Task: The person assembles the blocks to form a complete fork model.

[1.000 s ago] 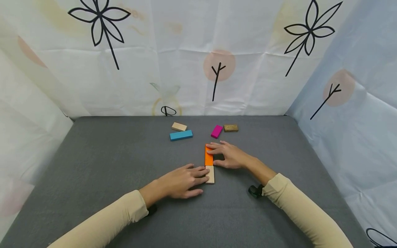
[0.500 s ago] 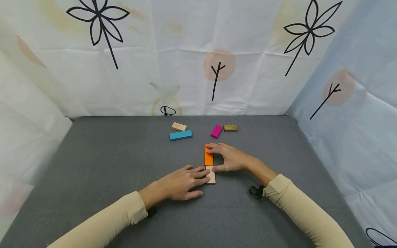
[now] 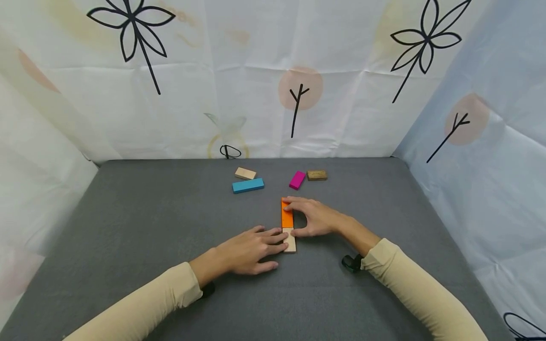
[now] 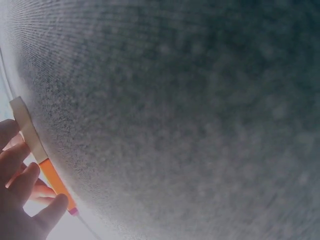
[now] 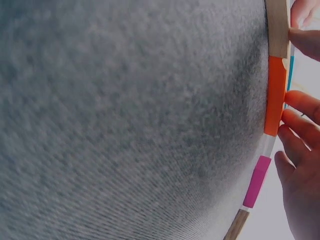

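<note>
An orange block point(image 3: 287, 219) and a light wooden block point(image 3: 291, 244) lie end to end on the grey table, forming one line that runs away from me. My left hand point(image 3: 253, 250) reaches in from the left, its extended fingertips on the light block. My right hand point(image 3: 319, 219) is at the right, with fingertips on top of the orange block and the thumb at the light block's right edge near the joint. The right wrist view shows the orange block point(image 5: 275, 95) meeting the light block point(image 5: 278, 30), with fingertips and thumb touching their faces.
Behind the hands lie a blue block point(image 3: 248, 185) with a small light wooden block point(image 3: 245, 173), and a magenta block point(image 3: 297, 180) near a brown block point(image 3: 317, 175). A printed white cloth point(image 3: 256, 94) closes off the table's back and sides.
My right thumb has moved nearer to me, from beside the orange block to the light block's edge. The light block has shifted very slightly right. My left hand stays nearly still.
</note>
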Demonstrator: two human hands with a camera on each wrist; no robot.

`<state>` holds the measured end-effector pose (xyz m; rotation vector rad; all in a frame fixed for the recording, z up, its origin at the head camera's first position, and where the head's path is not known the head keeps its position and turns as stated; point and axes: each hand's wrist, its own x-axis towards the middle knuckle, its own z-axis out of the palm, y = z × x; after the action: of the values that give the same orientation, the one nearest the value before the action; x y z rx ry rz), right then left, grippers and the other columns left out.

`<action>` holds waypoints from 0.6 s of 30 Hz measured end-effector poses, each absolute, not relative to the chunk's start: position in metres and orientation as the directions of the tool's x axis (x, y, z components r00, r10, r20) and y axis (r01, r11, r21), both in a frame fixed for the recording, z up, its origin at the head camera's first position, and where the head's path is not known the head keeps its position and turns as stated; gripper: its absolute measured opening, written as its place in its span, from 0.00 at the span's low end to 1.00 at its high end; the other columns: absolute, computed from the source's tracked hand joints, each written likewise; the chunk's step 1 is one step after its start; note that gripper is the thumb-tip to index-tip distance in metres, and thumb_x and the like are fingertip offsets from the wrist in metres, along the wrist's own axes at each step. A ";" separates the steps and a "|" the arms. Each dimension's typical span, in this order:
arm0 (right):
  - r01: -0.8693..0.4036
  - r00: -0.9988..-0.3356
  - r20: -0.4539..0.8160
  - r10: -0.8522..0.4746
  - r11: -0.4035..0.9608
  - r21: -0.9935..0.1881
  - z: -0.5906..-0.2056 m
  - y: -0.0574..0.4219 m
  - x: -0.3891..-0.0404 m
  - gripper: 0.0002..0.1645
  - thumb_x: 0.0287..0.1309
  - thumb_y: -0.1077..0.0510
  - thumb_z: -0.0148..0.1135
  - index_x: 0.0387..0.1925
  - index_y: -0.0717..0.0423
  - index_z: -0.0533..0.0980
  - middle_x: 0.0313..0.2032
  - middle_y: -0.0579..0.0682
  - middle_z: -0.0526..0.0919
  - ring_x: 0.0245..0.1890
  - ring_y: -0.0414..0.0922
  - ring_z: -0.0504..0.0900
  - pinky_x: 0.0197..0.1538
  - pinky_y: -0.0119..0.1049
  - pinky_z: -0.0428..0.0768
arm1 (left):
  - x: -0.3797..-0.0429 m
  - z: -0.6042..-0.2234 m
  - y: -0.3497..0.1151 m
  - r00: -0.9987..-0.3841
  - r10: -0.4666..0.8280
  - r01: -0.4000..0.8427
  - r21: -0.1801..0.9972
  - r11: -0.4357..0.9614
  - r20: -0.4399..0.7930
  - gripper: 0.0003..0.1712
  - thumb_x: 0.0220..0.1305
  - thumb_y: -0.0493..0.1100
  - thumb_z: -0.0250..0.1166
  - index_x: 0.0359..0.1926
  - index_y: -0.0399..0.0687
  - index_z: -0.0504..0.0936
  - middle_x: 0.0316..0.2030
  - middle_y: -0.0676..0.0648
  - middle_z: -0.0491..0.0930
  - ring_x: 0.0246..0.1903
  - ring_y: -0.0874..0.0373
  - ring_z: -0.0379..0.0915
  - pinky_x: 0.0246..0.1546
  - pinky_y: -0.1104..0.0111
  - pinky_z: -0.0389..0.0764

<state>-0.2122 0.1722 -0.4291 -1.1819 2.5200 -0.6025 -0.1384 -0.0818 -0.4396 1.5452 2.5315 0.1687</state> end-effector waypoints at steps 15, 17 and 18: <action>-0.631 -0.660 -0.132 -0.739 0.642 -0.436 -0.425 0.175 -0.199 0.48 0.56 0.36 0.69 0.70 0.58 0.68 0.74 0.54 0.61 0.73 0.59 0.58 0.70 0.60 0.59 | -0.140 -0.439 -0.084 -0.465 0.881 0.865 0.166 0.474 -0.089 0.33 0.75 0.59 0.53 0.75 0.56 0.64 0.75 0.51 0.59 0.74 0.52 0.54 0.65 0.47 0.65; -0.636 -0.658 -0.133 -0.742 0.641 -0.429 -0.425 0.174 -0.199 0.48 0.56 0.35 0.69 0.69 0.59 0.69 0.74 0.54 0.62 0.73 0.59 0.59 0.70 0.60 0.59 | -0.140 -0.438 -0.086 -0.476 0.875 0.861 0.153 0.485 -0.092 0.33 0.75 0.60 0.53 0.75 0.57 0.64 0.75 0.51 0.59 0.73 0.52 0.54 0.65 0.47 0.65; -0.638 -0.656 -0.133 -0.743 0.641 -0.427 -0.424 0.174 -0.199 0.48 0.56 0.36 0.69 0.69 0.59 0.69 0.74 0.55 0.62 0.73 0.58 0.59 0.70 0.60 0.59 | -0.140 -0.438 -0.086 -0.480 0.873 0.860 0.147 0.488 -0.092 0.33 0.74 0.60 0.53 0.75 0.57 0.64 0.75 0.51 0.58 0.73 0.52 0.54 0.65 0.47 0.65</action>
<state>-0.1993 0.1739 -0.4240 -1.1105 2.5665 -0.4999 -0.1401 -0.0859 -0.4381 1.5103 2.5738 0.1207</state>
